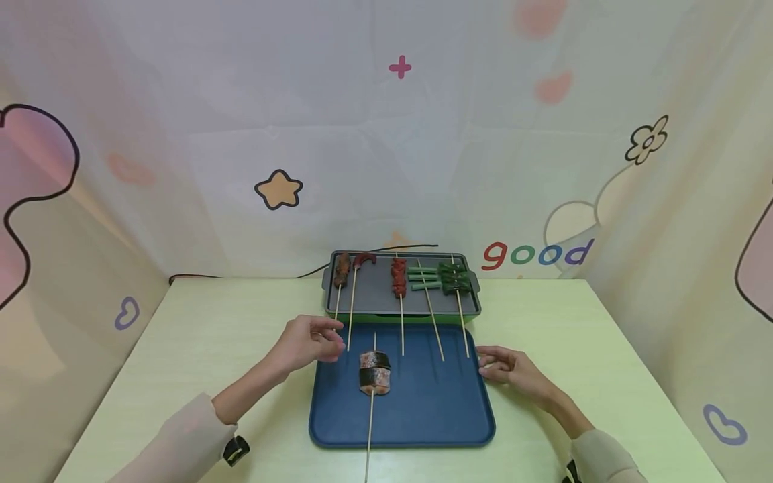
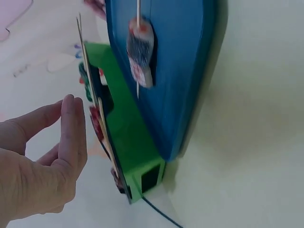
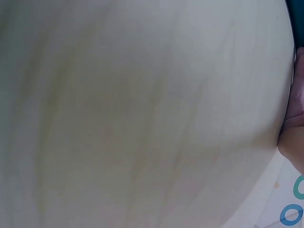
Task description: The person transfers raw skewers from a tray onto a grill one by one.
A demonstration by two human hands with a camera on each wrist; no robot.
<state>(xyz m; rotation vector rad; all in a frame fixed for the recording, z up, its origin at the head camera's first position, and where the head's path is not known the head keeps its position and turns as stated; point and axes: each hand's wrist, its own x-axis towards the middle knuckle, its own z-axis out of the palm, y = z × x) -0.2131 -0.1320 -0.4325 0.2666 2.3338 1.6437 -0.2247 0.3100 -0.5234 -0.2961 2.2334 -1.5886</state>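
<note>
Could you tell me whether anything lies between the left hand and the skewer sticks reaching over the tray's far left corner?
Nothing visible does. The left hand hovers open with its fingertips right beside the two leftmost skewer sticks; only bare table and blue tray lie below. The seaweed-wrapped skewer sits off to the right.

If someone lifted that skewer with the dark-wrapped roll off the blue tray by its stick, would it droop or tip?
The skewer looks thin, so it may flex slightly. The roll sits near one end, so that end would probably dip. The tray looks smooth; a push might slide it.
</note>
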